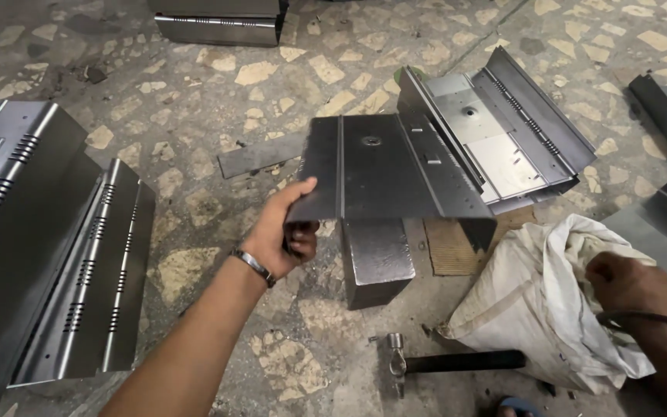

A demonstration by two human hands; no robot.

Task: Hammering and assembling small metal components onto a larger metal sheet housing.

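While the left hand lifts it: the bent sheet-metal panel point(384, 166) hangs in the air over the middle of the floor, roughly level, its far right end just above the steel block.
Left hand: left hand point(283, 232) pinches the panel's near left corner, thumb on top, fingers curled underneath; grip clamped on the panel edge, likely so the flat face stays free and visible.
Right hand: right hand point(627, 282) sits at the near right, buried in the mouth of the white cloth sack point(534, 309); fingers are hidden in the folds, so cannot tell if the grip is closed or apart.
Steel block: a dark rectangular steel block point(376, 259) stands on the floor directly under the panel, near centre; seems placed as an anvil-like rest.
Hammer: hammer point(457, 361) lies flat on the floor just near of the block, head left, black handle pointing right toward the sack, within easy reach.
Wooden board: wooden board point(457, 247) lies right of the block, partly under the panel's shadow.
Stacked panels right: open tray-shaped panels point(503, 131) rest nested on the floor at far right, tilted.
Slotted panels left: vented panels point(79, 262) lean in a row at left, well apart from the held piece.
Flat strip: loose metal strip point(260, 157) lies on the stone-chip floor point(194, 100) behind the held panel.
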